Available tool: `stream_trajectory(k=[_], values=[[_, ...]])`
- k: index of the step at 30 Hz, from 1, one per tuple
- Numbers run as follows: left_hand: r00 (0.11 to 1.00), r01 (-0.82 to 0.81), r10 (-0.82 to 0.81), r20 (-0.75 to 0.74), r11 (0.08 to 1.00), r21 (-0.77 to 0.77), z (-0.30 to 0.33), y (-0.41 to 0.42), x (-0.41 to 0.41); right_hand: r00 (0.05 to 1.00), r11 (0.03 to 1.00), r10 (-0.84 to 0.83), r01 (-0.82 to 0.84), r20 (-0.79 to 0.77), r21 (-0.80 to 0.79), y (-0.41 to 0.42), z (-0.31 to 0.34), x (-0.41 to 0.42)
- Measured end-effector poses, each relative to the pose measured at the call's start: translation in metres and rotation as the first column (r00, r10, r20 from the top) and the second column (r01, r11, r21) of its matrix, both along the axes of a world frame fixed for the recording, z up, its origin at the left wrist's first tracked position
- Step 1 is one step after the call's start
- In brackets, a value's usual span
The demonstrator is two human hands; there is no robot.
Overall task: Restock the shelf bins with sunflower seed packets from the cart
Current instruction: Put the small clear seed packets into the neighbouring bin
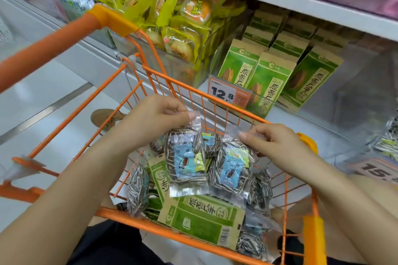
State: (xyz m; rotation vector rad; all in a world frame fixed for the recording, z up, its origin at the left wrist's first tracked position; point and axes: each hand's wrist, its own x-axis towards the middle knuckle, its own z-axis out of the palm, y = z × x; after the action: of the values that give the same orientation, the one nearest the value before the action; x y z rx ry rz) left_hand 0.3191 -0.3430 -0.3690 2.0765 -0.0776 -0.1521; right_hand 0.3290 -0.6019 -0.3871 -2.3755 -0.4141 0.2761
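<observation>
Inside the orange wire cart (193, 227), my left hand (159, 114) pinches the clear top edge of a striped sunflower seed packet with a blue label (185, 163). My right hand (277, 142) pinches the top of a second striped packet (231, 170) beside it. Both packets hang over the cart's load. Beneath them lie several more striped packets (136, 189) and green-and-tan seed packets (200, 215). On the shelf behind the cart, a clear bin holds upright green seed packets (267, 86).
A 12.8 price tag (228, 92) hangs on the bin's front. Yellow snack packs (172, 17) fill the bin to the left. Striped packets (387, 142) sit in a bin at the far right, above another price tag (381, 171). A white shelf board (301, 4) runs overhead.
</observation>
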Motion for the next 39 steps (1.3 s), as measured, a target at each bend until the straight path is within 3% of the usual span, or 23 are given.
stream_trajectory(k=[4,9,16,20,24,29,33,39], values=[[0.979,0.121,-0.147,-0.143,0.977,-0.174,0.013,-0.018,0.002,0.995,0.992,-0.027,0.039,-0.100,0.117,0.014,0.000,-0.002],[0.962,0.148,-0.184,-0.202,0.972,-0.184,0.009,-0.039,0.012,0.951,0.932,-0.084,0.180,-0.297,0.314,0.028,0.003,-0.002],[0.982,0.056,-0.081,-0.170,0.988,-0.145,-0.001,-0.048,0.013,0.864,0.850,-0.089,0.325,-0.495,0.414,0.026,-0.003,-0.009],[0.995,-0.084,0.071,-0.074,0.977,-0.194,0.004,-0.047,0.016,0.798,0.742,-0.024,0.418,-0.602,0.524,0.017,-0.004,-0.011],[0.972,-0.220,0.237,0.002,0.907,-0.359,0.009,-0.059,0.018,0.860,0.799,0.020,0.293,-0.511,0.525,0.010,0.002,-0.016],[0.884,-0.295,0.374,0.280,0.912,-0.285,0.027,-0.098,0.016,0.932,0.809,0.019,0.198,-0.361,0.554,-0.001,0.029,-0.024],[0.798,-0.222,0.359,0.484,0.922,-0.317,0.041,-0.140,0.016,0.962,0.810,-0.125,0.241,-0.245,0.534,-0.021,0.039,-0.031],[0.806,-0.077,0.298,0.512,0.909,-0.409,0.048,-0.217,0.017,0.948,0.741,-0.258,0.319,-0.189,0.590,-0.094,0.058,-0.050]])
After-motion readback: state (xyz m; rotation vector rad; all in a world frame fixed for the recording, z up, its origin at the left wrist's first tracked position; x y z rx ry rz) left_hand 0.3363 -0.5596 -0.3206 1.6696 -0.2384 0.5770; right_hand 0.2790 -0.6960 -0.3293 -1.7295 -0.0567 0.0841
